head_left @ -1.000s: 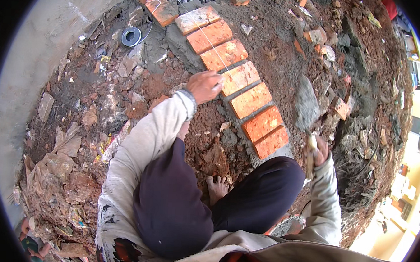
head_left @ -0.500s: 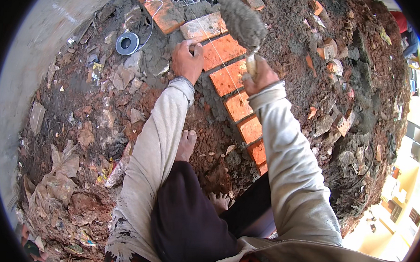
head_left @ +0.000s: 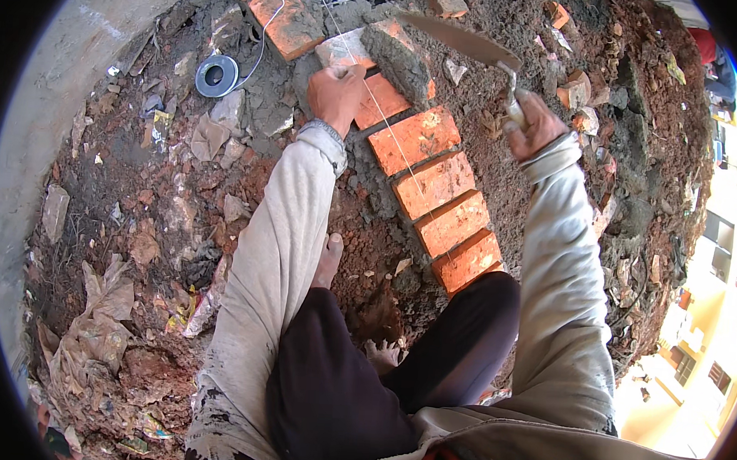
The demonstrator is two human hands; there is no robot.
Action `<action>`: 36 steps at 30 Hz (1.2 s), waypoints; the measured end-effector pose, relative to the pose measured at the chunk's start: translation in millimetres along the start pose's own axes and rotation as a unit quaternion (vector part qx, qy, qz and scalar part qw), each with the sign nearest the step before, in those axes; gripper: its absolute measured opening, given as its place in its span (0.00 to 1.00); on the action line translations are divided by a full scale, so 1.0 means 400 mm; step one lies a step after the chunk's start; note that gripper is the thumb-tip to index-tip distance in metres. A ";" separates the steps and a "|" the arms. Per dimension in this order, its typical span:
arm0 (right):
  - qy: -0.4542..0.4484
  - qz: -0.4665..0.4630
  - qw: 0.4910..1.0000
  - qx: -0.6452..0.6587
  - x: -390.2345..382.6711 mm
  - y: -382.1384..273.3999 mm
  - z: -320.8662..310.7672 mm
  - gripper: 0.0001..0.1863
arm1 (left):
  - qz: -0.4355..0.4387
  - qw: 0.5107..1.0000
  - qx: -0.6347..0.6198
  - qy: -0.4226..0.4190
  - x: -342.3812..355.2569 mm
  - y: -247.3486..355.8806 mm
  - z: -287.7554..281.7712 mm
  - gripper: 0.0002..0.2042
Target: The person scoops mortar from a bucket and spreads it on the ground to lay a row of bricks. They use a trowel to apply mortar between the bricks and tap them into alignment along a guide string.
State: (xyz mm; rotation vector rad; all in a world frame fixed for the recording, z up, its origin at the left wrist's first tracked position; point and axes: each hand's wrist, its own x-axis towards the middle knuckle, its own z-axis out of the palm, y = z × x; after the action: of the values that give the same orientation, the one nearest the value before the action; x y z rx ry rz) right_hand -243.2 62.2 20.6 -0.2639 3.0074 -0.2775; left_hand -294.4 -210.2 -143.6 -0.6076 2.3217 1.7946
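My right hand (head_left: 535, 126) grips the handle of a trowel (head_left: 470, 44), its thin metal blade tilted and pointing left above the bricks. A lump of wet grey mortar (head_left: 398, 61) lies over the far bricks. My left hand (head_left: 334, 99) is closed, fingertips pinched at the taut white string (head_left: 398, 144) that runs along the row. Beneath that hand, a brick (head_left: 381, 101) shows partly. Nearer me, orange bricks (head_left: 415, 139) lie side by side in a slanting row with narrow gaps between them. A pale, mortar-smeared brick (head_left: 345, 50) sits just beyond my left fingers.
A spool (head_left: 216, 76) with loose line rests on the soil at left. More bricks (head_left: 286, 22) continue at the far end, near a grey wall (head_left: 85, 65). Rubble and crumpled brown paper (head_left: 97, 316) litter the ground. My bare feet (head_left: 328, 257) are beside the row.
Mortar has left the trowel and now lies on the far bricks. My right hand has moved right with the trowel. My left fingers have closed at the string.
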 end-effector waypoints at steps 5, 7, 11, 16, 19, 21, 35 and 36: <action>-0.041 -0.139 0.950 -0.277 0.175 0.054 0.042 0.17 | -0.039 0.961 -0.274 0.003 -0.012 -0.005 0.013 0.11; -0.027 -0.154 0.944 -0.290 0.203 0.047 0.084 0.18 | -0.027 0.960 -0.278 0.009 -0.026 0.013 0.000 0.12; -0.019 -0.167 0.961 -0.221 0.220 0.013 0.041 0.19 | -0.001 0.960 -0.280 0.003 -0.023 0.012 -0.024 0.11; -0.083 -0.095 0.949 -0.288 0.245 0.048 0.129 0.21 | 0.031 0.954 -0.300 0.008 -0.028 0.050 -0.006 0.09; -0.006 -0.159 0.966 -0.204 0.242 0.014 0.109 0.16 | 0.016 0.954 -0.300 0.017 -0.027 0.044 -0.022 0.09; 0.027 -0.146 0.976 -0.157 0.229 0.029 0.052 0.15 | 0.022 0.955 -0.295 0.007 -0.025 0.045 -0.034 0.09; -0.065 -0.142 0.951 -0.266 0.277 0.032 0.127 0.18 | 0.028 0.958 -0.284 -0.012 -0.039 0.065 -0.026 0.09; -0.084 -0.140 0.948 -0.274 0.278 0.025 0.156 0.18 | 0.026 0.959 -0.280 -0.015 -0.042 0.073 -0.022 0.09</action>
State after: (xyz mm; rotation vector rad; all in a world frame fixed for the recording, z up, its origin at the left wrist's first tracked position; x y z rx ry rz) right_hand -346.0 40.7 -52.8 -0.7208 2.8027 0.5447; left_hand -289.7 -208.7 -109.0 -0.5788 1.8056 2.4825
